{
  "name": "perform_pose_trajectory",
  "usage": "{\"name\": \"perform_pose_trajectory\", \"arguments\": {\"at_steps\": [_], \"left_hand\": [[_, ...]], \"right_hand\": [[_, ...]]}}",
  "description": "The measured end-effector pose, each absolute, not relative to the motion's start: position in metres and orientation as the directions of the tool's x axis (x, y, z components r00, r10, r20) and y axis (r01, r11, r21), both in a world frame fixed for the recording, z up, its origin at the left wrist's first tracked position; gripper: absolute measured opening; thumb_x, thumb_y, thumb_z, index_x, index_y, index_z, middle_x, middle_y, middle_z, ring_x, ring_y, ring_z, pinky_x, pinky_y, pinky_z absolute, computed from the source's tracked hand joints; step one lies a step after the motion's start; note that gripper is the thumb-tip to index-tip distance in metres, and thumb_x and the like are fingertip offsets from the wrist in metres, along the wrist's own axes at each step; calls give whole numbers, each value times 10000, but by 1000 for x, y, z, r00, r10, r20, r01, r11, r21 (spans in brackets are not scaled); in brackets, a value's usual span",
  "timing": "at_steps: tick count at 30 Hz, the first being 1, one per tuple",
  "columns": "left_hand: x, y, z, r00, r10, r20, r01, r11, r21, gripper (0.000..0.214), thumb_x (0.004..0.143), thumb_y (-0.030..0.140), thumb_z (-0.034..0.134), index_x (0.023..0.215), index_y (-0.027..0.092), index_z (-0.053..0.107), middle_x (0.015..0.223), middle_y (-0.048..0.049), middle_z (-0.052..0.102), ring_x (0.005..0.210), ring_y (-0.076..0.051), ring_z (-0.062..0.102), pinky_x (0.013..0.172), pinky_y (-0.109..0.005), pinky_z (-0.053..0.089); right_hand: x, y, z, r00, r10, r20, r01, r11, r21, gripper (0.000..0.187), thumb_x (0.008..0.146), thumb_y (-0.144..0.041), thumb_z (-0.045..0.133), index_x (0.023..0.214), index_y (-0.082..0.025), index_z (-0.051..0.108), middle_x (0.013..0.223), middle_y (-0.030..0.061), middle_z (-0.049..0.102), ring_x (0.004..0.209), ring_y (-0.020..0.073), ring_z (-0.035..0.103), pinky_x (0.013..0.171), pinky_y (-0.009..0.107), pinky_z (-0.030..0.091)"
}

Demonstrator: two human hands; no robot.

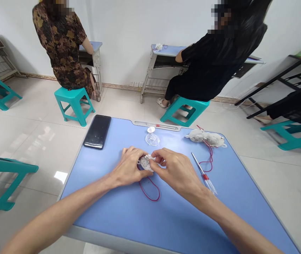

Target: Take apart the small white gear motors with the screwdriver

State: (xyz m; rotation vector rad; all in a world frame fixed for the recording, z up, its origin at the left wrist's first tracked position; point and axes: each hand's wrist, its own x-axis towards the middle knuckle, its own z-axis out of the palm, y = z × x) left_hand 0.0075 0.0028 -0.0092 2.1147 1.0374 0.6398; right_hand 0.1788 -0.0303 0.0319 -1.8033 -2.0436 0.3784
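Note:
My left hand (132,165) holds a round, whitish translucent plastic casing (146,163) with a small loop on its side, between thumb and fingers. A red cord (150,199) hangs from the casing and curls on the blue desk. The thumb and forefinger of my right hand (175,167) pinch at the casing's right edge; whatever lies between the fingertips is hidden. Just beyond my hands lie a clear round plastic piece (152,139) and a small white disc (151,129). On the right rests a screwdriver (203,173) with a clear handle and a red band.
A black phone (97,132) lies at the desk's (108,211) far left. Whitish round casings (206,137) with red cord sit at the far right. A pen-like tool (158,125) lies in the back groove. Two people (60,46) sit ahead on green stools (73,102).

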Motion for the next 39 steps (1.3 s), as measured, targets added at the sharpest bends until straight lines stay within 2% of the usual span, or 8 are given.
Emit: {"name": "perform_pose_trajectory", "arguments": {"at_steps": [8, 12, 21, 30, 39], "left_hand": [[9, 4, -9, 529, 839, 122, 505, -428, 750, 437, 696, 311, 827, 1068, 218, 616, 1044, -12, 683, 1030, -238, 541, 900, -393, 378], [9, 6, -6, 522, 845, 118, 523, -426, 739, 419, 701, 295, 823, 1060, 223, 621, 1054, -16, 678, 1054, -241, 537, 921, -401, 378], [9, 6, -6, 518, 847, 118, 537, -430, 726, 449, 703, 296, 825, 1094, 224, 616, 1064, -21, 673, 1054, -243, 542, 927, -407, 381], [10, 6, -6, 515, 851, 104, 536, -414, 736, 428, 713, 312, 815, 1083, 222, 619, 1074, -27, 674, 1067, -242, 541, 940, -411, 381], [9, 6, -6, 521, 847, 104, 535, -419, 733, 421, 726, 334, 798, 1092, 232, 616, 1091, -35, 671, 1087, -252, 541, 948, -417, 384]], "right_hand": [[205, -13, 37, -34, 991, 128, 803, 103, -587, 189, 837, -372, 573, 847, -221, 687, 775, 21, 708, 682, 175, 656, 610, 290, 468], [226, 3, 29, -3, 984, 177, 797, 109, -594, 217, 837, -391, 572, 857, -212, 692, 785, 37, 718, 696, 188, 671, 647, 311, 506], [242, 25, -4, -23, 989, 145, 894, 85, -440, 204, 863, -279, 534, 954, -186, 691, 915, 72, 739, 816, 228, 680, 727, 351, 502], [239, 30, -13, -44, 988, 150, 950, 88, -301, 204, 881, -262, 519, 955, -195, 697, 939, 81, 721, 904, 253, 650, 706, 346, 465], [240, 29, -15, -70, 980, 186, 944, 126, -306, 210, 882, -301, 528, 955, -191, 692, 923, 83, 712, 907, 263, 639, 709, 359, 469]]}}
